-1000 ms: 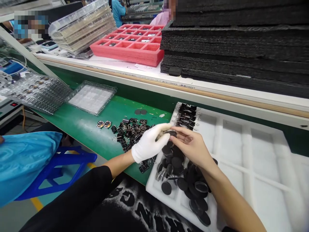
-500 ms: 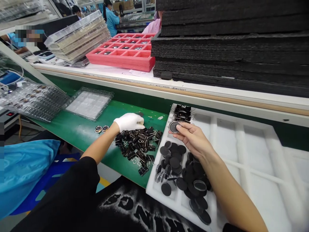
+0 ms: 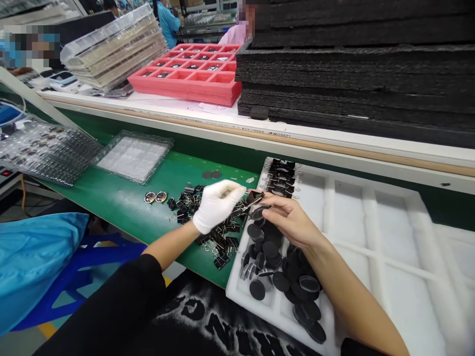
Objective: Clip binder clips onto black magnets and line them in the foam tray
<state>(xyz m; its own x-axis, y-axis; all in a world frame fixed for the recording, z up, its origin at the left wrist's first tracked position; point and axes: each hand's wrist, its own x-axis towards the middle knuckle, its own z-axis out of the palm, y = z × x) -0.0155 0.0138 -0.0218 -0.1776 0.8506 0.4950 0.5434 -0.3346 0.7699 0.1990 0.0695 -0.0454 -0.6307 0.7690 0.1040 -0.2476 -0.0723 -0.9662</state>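
Right at the tray's (image 3: 233,289) left edge, the right hand (image 3: 293,220) pinches a disc (image 3: 257,212) between thumb and fingers, and the gloved left hand (image 3: 218,202), fingertips together, has a clip (image 3: 254,199) up against it; whether it bites the disc is hard to see. Done, I'd judge: the clipped row (image 3: 282,178) in the tray's far-left corner. Left: many loose discs (image 3: 270,248) in its near-left part, and a clip heap (image 3: 219,242) just left of it.

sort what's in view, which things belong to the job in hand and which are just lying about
Seems part of the job:
round piece in the right hand
binder clip at the left hand
clip pile
black discs
white foam tray

Apparently just lying about:
red foam tray
black foam stack
flat clear tray
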